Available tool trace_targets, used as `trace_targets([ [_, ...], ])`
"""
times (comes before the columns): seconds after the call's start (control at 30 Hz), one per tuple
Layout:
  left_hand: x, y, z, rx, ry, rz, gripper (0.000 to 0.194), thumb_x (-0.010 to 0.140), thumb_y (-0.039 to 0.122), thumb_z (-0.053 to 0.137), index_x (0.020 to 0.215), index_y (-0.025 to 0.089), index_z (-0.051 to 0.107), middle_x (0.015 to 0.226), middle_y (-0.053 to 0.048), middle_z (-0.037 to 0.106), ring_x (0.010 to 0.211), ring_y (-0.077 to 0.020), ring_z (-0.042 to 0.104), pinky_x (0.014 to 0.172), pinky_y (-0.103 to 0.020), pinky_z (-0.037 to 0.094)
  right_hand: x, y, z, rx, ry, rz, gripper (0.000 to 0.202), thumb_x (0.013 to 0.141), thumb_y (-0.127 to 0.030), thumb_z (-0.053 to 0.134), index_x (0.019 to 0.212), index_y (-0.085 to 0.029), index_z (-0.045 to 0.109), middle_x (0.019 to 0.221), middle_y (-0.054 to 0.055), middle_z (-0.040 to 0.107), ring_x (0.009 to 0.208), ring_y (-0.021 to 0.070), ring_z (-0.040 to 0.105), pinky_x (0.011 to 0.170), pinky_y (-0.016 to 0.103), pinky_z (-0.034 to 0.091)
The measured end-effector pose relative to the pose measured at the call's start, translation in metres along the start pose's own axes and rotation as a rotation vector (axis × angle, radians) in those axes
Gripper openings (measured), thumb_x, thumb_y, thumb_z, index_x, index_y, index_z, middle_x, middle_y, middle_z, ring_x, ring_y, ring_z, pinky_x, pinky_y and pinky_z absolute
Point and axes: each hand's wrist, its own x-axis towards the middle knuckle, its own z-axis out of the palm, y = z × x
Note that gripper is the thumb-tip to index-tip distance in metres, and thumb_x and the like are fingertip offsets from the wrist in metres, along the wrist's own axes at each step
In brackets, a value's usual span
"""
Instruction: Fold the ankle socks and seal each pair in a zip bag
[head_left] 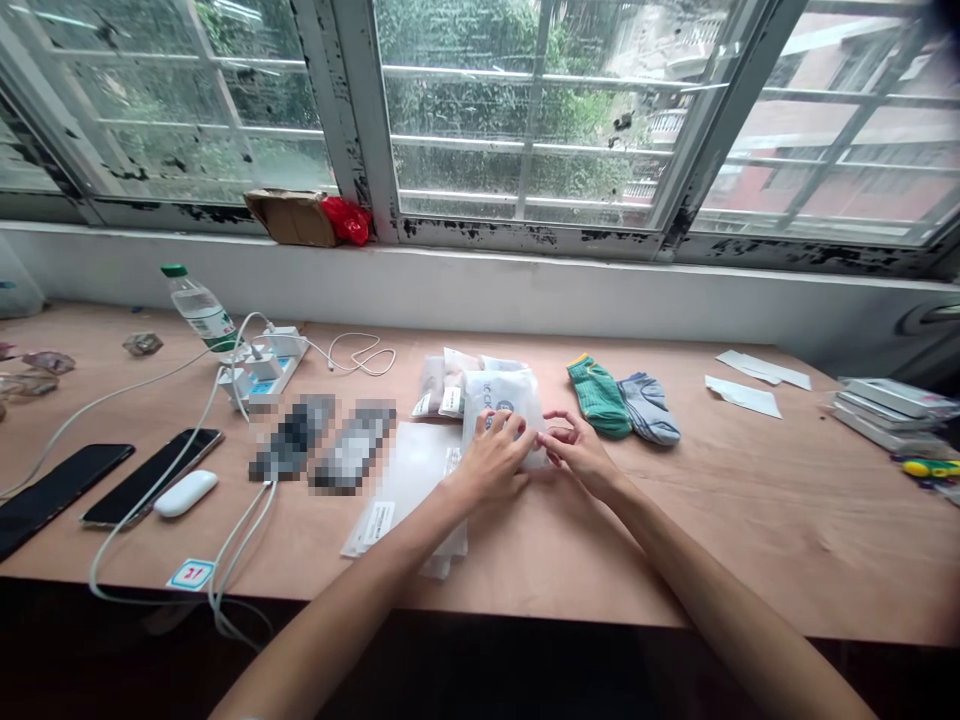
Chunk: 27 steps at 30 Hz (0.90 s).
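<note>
A frosted white plastic bag (504, 388) with printed lettering lies on the table in front of me. My left hand (496, 455) rests over its lower part, fingers curled down onto the plastic. At the bag's lower right edge, the fingertips of my right hand (579, 452) are pinched together on the plastic. What the bag contains cannot be made out. Behind it are smaller filled bags (451, 378) with white labels. Flat clear bags (409, 490) lie left of my left hand. Just beyond my right hand are folded green socks (600, 398) and grey-blue socks (649, 408).
Phones (154, 475), a white mouse-like case (186, 493) and charging cables lie to the left. A power strip (274, 372) stands beside a tilted water bottle (201, 310). Paper slips (744, 396) and stacked boxes (892, 410) are at right. A cardboard box (292, 218) sits on the windowsill.
</note>
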Motion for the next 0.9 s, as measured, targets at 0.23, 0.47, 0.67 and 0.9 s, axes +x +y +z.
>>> trace_targets([
  [0.23, 0.003, -0.001, 0.005, 0.042, 0.192, -0.068, 0.023, 0.083, 0.014, 0.052, 0.105, 0.021, 0.058, 0.108, -0.008, 0.061, 0.105, -0.0246, 0.051, 0.095, -0.044, 0.034, -0.010, -0.020, -0.001, -0.429, 0.065, -0.453, 0.038, 0.083, -0.026, 0.061, 0.121, -0.025, 0.057, 0.122, 0.010, 0.058, 0.100, 0.0202, 0.060, 0.078, 0.035, 0.053],
  [0.47, 0.003, 0.004, 0.004, 0.100, 0.335, -0.084, 0.018, 0.089, 0.015, 0.049, 0.103, 0.020, 0.059, 0.108, -0.009, 0.061, 0.107, -0.0247, 0.052, 0.096, -0.045, 0.034, -0.017, -0.011, -0.004, -0.784, 0.115, -0.839, 0.023, 0.090, -0.015, 0.054, 0.108, -0.023, 0.065, 0.100, 0.009, 0.067, 0.086, 0.0196, 0.065, 0.077, 0.036, 0.056],
  [0.67, 0.007, 0.012, 0.015, 0.083, 0.399, -0.003, 0.021, 0.092, 0.010, 0.044, 0.097, 0.020, 0.061, 0.100, -0.005, 0.064, 0.106, -0.0214, 0.053, 0.099, -0.042, 0.036, -0.020, -0.011, -0.003, -0.931, 0.140, -0.957, 0.022, 0.092, -0.014, 0.052, 0.108, -0.023, 0.064, 0.096, 0.009, 0.070, 0.089, 0.0215, 0.067, 0.079, 0.036, 0.055],
  [0.9, 0.004, 0.007, 0.016, 0.004, 0.323, 0.108, 0.023, 0.096, 0.013, 0.039, 0.092, 0.018, 0.062, 0.094, -0.006, 0.064, 0.104, -0.0191, 0.056, 0.096, -0.038, 0.041, -0.026, -0.027, -0.008, -1.159, -0.001, -0.985, 0.024, 0.095, -0.014, 0.044, 0.100, -0.021, 0.066, 0.091, 0.009, 0.069, 0.082, 0.0214, 0.062, 0.074, 0.035, 0.051],
])
